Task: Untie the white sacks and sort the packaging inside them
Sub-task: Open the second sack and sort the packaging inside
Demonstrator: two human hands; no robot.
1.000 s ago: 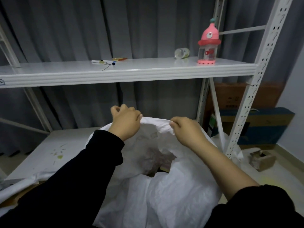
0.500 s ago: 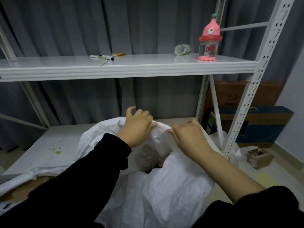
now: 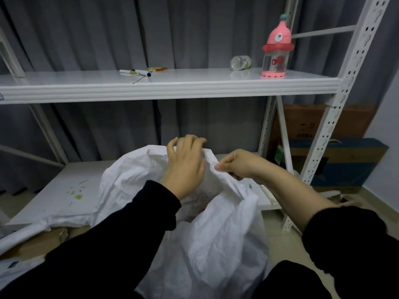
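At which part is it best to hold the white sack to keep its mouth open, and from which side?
Grip the white sack at the rim of its mouth, from above, one hand at each side. Its cloth is limp and sags inward, so only the edge keeps the mouth apart. The left hand and right hand hold it so.

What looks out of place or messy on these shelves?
A small clear bottle lies tipped on its side on the upper shelf, beside the upright pink bottle. Greenish stains mark the lower shelf, left of the white sack.
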